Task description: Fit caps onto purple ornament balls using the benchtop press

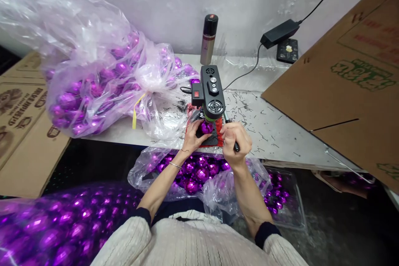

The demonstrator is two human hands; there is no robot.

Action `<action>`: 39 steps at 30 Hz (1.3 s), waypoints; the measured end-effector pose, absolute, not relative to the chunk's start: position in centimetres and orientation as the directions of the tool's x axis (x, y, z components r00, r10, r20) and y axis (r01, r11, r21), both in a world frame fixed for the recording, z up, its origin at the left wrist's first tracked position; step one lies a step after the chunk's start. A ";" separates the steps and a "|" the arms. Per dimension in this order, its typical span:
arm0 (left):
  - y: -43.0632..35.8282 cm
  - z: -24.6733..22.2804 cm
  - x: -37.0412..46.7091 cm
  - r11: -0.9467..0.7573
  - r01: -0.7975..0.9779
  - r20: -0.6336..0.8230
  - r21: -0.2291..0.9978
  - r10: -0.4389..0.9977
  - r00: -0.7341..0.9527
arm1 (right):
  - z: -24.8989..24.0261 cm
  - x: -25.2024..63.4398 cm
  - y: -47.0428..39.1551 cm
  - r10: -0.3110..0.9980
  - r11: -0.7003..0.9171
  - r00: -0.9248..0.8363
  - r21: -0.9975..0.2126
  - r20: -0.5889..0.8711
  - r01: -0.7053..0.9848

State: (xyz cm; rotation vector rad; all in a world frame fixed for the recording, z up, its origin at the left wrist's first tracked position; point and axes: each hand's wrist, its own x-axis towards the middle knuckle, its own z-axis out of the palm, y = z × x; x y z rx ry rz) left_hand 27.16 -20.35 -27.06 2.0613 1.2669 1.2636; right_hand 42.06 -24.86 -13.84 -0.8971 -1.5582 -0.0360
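A small black bench press machine (213, 89) with a red switch stands on the white table, over a red mat (220, 133). Under its head sits a shiny purple ball ornament (207, 127). The fingers and thumb of my left hand (193, 136) close around the ball's near side and hold it there. My right hand (237, 141) is wrapped in a fist round the black-gripped lever (236, 147) on the machine's right side. In an opened plastic bag below the table edge lie several more purple balls (199, 173).
A tied clear bag of purple balls (93, 91) lies left on the table (264, 120). Behind the machine stands a spray can (209, 39); a power adapter (279, 33) hangs at right. A cardboard box (343, 75) juts in. A plastic bin (296, 199) sits lower right. Black bits litter the tabletop.
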 end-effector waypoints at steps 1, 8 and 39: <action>-20.4 -27.2 27.2 -0.511 0.477 0.491 0.715 0.853 0.177 | -13.9 42.1 -24.9 0.509 0.697 0.074 -0.461 0.858 0.549; -20.7 -27.5 26.6 -0.505 0.469 0.461 0.725 0.861 0.215 | -15.1 42.0 -25.1 0.483 0.712 0.059 -0.431 0.874 0.555; -20.8 -27.4 27.1 -0.495 0.454 0.469 0.741 0.865 0.179 | -20.1 42.0 -24.4 0.419 0.741 0.124 -0.418 0.900 0.525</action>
